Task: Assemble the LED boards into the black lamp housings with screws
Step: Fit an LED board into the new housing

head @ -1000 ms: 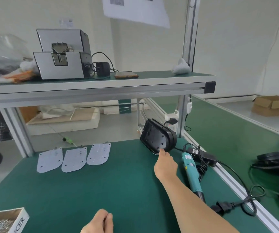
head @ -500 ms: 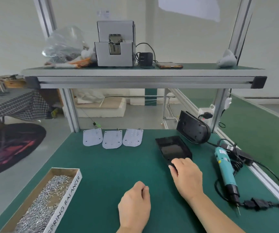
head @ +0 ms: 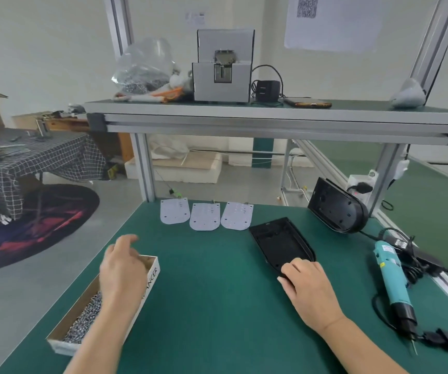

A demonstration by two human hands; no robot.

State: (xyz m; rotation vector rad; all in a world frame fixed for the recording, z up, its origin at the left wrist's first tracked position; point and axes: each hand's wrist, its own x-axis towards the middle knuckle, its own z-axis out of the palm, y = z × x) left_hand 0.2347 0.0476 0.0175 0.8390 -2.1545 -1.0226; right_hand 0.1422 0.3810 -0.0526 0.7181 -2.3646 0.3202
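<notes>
A black lamp housing (head: 280, 242) lies open side up on the green mat, right of centre. My right hand (head: 307, 287) grips its near end with curled fingers. A second black housing (head: 337, 210) leans on edge against the frame post at the back right. Three white LED boards (head: 206, 215) lie side by side at the mat's far edge. My left hand (head: 121, 268) hovers over the cardboard box of screws (head: 88, 317) at the left, fingers relaxed and holding nothing. A teal electric screwdriver (head: 392, 282) lies at the right.
The screwdriver's black cables (head: 417, 263) and a plug trail along the right rail. An aluminium shelf (head: 244, 114) spans overhead with a grey screw feeder (head: 222, 66), a plastic bag, an adapter and a phone. A socket strip (head: 360, 184) hangs on the right post.
My left hand has moved from the mat's centre leftward over the screw box. My right hand stays on the near end of the flat housing. The view has shifted left.
</notes>
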